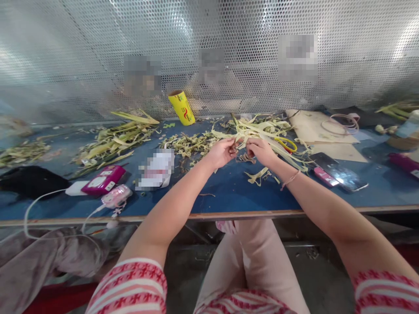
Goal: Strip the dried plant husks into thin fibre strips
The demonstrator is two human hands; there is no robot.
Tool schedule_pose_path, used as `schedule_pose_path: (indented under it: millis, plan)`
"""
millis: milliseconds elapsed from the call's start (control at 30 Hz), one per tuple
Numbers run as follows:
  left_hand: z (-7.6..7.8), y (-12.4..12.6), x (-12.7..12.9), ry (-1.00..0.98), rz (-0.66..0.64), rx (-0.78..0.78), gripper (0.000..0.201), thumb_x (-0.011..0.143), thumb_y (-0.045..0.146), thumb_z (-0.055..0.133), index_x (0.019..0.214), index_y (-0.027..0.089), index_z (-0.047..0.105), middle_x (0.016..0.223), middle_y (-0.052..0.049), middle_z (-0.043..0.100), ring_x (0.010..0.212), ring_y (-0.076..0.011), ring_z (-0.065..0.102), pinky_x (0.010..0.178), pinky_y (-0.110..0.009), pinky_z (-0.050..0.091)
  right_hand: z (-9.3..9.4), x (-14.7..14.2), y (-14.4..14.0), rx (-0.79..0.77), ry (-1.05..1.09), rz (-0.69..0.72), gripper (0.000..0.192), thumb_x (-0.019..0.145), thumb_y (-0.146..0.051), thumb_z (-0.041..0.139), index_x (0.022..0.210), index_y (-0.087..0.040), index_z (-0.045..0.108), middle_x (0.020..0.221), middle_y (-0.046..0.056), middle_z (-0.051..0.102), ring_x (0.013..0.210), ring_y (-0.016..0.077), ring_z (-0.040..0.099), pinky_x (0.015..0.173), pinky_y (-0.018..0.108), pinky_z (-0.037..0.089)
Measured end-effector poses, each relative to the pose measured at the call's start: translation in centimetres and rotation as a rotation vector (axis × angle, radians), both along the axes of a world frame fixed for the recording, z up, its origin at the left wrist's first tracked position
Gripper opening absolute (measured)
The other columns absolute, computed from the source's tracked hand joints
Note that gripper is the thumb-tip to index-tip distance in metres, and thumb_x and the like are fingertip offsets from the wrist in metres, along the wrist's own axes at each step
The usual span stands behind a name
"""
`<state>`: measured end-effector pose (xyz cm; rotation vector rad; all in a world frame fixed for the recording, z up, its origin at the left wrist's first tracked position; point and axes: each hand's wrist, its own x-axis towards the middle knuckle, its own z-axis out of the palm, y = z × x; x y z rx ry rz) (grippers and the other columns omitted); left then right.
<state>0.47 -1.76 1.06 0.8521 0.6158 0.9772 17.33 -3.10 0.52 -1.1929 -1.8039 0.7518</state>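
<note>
My left hand and my right hand work close together over the blue table. The fingers of both are closed, pinching at pale yellow-green leaf strips that fan out behind them. Just what lies between the fingertips is partly hidden. A thin brown strand dangles below, between the hands. Beyond my right hand are yellow scissor handles, partly under the strips. Short leaf scraps lie heaped to the left of my left hand, and a small pale scrap sits nearer the table edge.
A yellow cardboard tube stands tilted before the perforated metal panel. On the left lie a leaf pile, a magenta device and a clear-cased charger. To the right are a phone and brown cardboard. A seated person's legs show at left.
</note>
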Motion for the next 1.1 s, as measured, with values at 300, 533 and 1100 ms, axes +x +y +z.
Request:
schedule_pose_path:
  millis: [300, 533, 1100]
  plan:
    - [0.2, 0.1, 0.2, -0.005, 0.034, 0.068, 0.023, 0.078, -0.005, 0.049, 0.085, 0.007, 0.067, 0.070, -0.001, 0.061, 0.047, -0.0018, 0.036, 0.044, -0.016, 0.028, -0.4, -0.1, 0.3, -0.066, 0.080, -0.010, 0.015, 0.072, -0.020, 0.045, 0.057, -0.022, 0.046, 0.050, -0.003, 0.048, 0.049, 0.0121, 0.047, 0.053, 0.026, 0.040]
    - [-0.4, 0.1, 0.4, 0.158, 0.158, 0.195, 0.010, 0.085, 0.013, 0.067, 0.075, 0.010, 0.065, 0.067, 0.000, 0.060, 0.047, -0.0005, 0.032, 0.045, -0.017, 0.026, 0.0, 0.1, -0.5, 0.353, -0.310, -0.099, 0.018, 0.080, -0.022, 0.051, 0.061, -0.021, 0.049, 0.057, 0.000, 0.049, 0.057, 0.0130, 0.043, 0.062, 0.029, 0.035]
    - [-2.1, 1.3, 0.2, 0.377, 0.335, 0.506, 0.014, 0.079, 0.026, 0.074, 0.090, 0.016, 0.075, 0.071, -0.002, 0.071, 0.069, -0.0112, 0.064, 0.060, -0.021, 0.044, -0.4, 0.5, 0.5, 0.304, 0.001, -0.095, 0.008, 0.083, -0.027, 0.058, 0.078, -0.022, 0.056, 0.074, 0.003, 0.064, 0.070, 0.0190, 0.064, 0.073, 0.037, 0.053]
